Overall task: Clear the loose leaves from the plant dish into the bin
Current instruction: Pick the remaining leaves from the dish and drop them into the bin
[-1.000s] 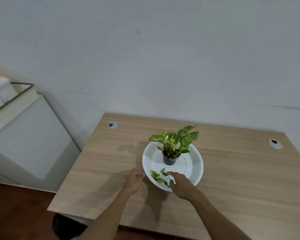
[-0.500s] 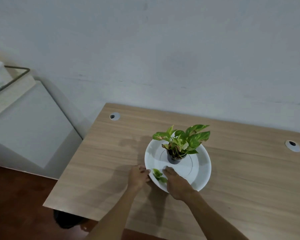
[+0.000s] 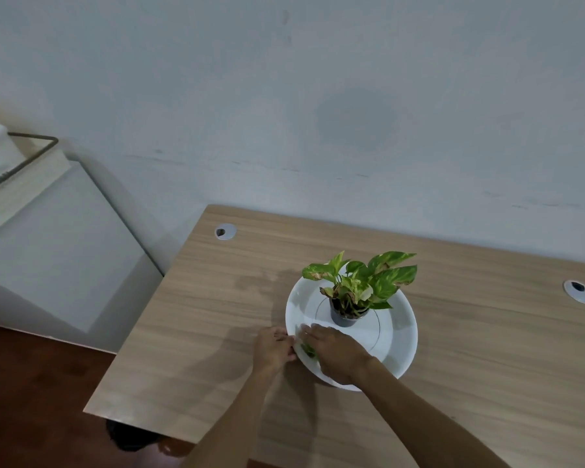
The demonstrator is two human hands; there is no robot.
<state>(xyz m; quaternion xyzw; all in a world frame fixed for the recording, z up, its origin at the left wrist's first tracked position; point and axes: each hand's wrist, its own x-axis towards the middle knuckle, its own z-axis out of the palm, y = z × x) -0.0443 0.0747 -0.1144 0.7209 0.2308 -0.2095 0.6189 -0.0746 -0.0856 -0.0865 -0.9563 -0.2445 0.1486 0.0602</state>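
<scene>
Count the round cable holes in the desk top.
2. One cable hole sits near the desk's far left corner; the other is near the right edge. More may lie outside the view.

Two bare forearms reach forward from the bottom edge and angle toward each other. The left hand [image 3: 273, 347] lies knuckles up with its fingers curled, the fingertips at the dish [image 3: 397, 336] rim. The right hand [image 3: 338, 354] lies palm down over the dish's near-left part, fingers stretched toward the left hand. A leaf [image 3: 308, 350] shows under its fingers. The two hands nearly touch.
</scene>
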